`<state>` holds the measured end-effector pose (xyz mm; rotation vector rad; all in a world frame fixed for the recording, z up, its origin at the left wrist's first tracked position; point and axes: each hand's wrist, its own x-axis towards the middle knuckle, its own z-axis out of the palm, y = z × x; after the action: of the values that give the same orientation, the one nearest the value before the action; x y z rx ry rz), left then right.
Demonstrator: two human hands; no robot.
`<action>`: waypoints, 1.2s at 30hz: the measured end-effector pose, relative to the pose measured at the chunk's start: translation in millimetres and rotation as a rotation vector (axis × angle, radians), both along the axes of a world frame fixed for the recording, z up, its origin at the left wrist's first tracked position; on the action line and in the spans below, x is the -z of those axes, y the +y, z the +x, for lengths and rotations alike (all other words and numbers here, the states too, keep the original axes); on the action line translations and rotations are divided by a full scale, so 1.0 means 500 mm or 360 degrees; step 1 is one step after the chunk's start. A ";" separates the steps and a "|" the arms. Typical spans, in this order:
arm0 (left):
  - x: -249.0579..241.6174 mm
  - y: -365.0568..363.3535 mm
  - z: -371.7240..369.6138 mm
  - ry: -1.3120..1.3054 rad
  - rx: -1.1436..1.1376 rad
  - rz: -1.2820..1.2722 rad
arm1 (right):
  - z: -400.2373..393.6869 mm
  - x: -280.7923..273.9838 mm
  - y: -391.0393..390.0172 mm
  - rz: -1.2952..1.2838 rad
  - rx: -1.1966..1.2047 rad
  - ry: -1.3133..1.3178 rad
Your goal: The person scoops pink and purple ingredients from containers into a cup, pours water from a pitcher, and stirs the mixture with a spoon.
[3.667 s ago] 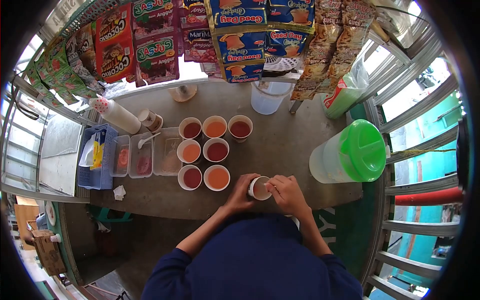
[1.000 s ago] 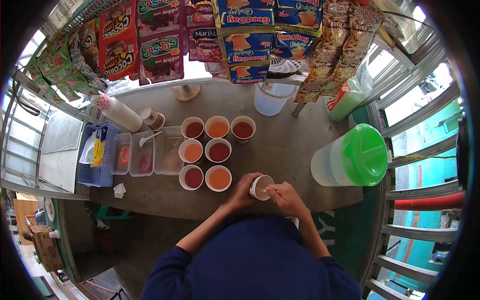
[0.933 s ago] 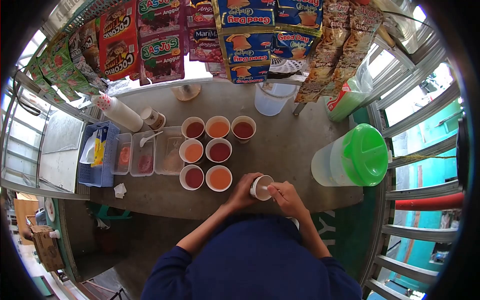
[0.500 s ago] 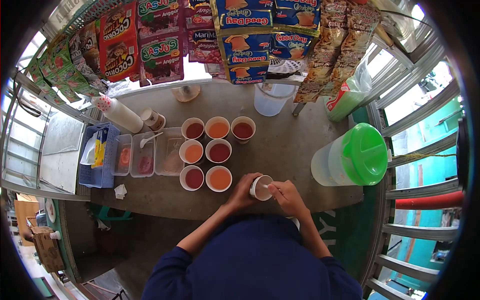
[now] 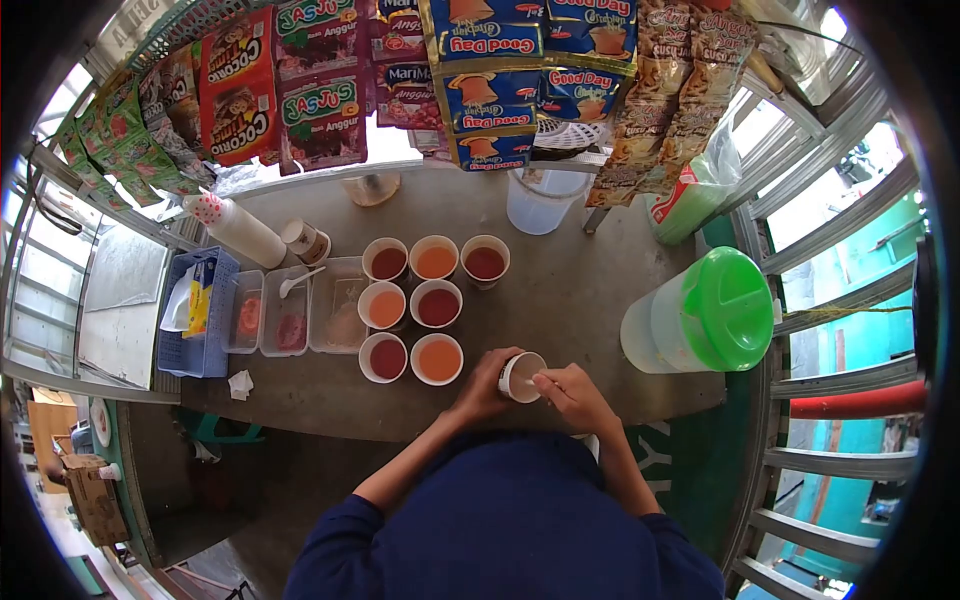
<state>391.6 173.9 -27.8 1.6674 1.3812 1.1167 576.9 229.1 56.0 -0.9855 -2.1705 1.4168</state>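
Observation:
My left hand [image 5: 482, 388] is wrapped round the side of a paper cup [image 5: 522, 366] at the front edge of the table. Pale brownish-pink liquid shows inside that cup. The fingers of my right hand [image 5: 578, 396] pinch a thin whitish spoon [image 5: 533, 381] whose lower end is down in the cup; its bowl is hidden. Just left of my hands stand several filled paper cups, among them one with orange drink [image 5: 440, 359] and one with dark red drink [image 5: 385, 358].
Clear tubs of powder [image 5: 338, 310], one with a white spoon [image 5: 300, 282], sit left beside a blue basket [image 5: 190, 345]. A green-lidded jug [image 5: 735, 310] stands right, a clear bucket [image 5: 543, 203] behind. Drink sachets [image 5: 490, 85] hang overhead; crumpled tissue [image 5: 240, 384] lies front left.
My right hand has shifted very slightly left with the spoon in the cup. My left hand and the other cups stay where they were.

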 end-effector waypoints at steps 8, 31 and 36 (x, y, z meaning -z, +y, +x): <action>-0.002 -0.002 0.000 -0.0031 0.0004 0.0004 | -0.007 -0.013 0.000 -0.0399 -0.0031 0.0006; 0.010 -0.001 0.002 -0.0001 -0.0001 0.0021 | 0.002 0.002 0.006 -0.0087 -0.0092 0.0106; 0.013 0.001 0.001 0.0008 0.0031 0.0048 | 0.000 0.000 -0.001 -0.0069 0.0037 0.0092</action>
<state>392.2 174.1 -34.5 1.7025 1.3549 1.1282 576.7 228.8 56.2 -0.9695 -2.0889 1.4694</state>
